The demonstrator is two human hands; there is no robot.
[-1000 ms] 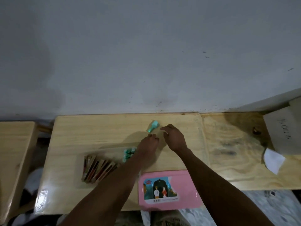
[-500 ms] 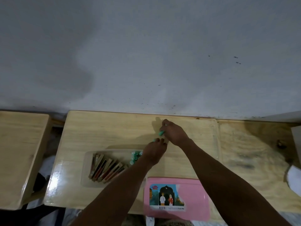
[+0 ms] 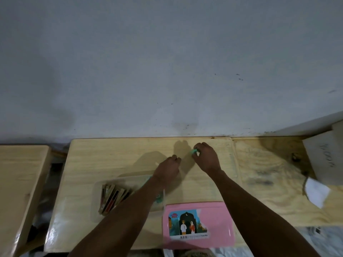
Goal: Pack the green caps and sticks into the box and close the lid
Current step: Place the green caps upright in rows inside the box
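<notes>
Green caps appear in two places. One green cap (image 3: 194,151) is pinched in the fingertips of the right hand (image 3: 207,159), close to the far edge of the tabletop (image 3: 120,154), where the wood meets the grey wall (image 3: 167,71). More green caps (image 3: 158,198) lie at the right end of the clear box (image 3: 96,201), mostly hidden behind the left forearm, so their number cannot be told. The sticks (image 3: 111,198) lie in a slanted bundle in the left part of the same box.

The left hand (image 3: 169,166) is just beside the right hand, curled loosely with the knuckles up; whether it holds anything cannot be told. The box stands near the middle of the tabletop, toward the left, open on top. The pink lid (image 3: 213,212) lies flat at the near edge, touching or almost touching the right near corner of the box, with a picture label on it.

Between the hands and the left edge the tabletop is bare wood. To the right a second plywood board (image 3: 269,182) joins the tabletop, and there a white paper (image 3: 315,191) and a cardboard piece (image 3: 324,160) lie near the far right corner. Another wooden surface (image 3: 18,173) stands apart at the left.
</notes>
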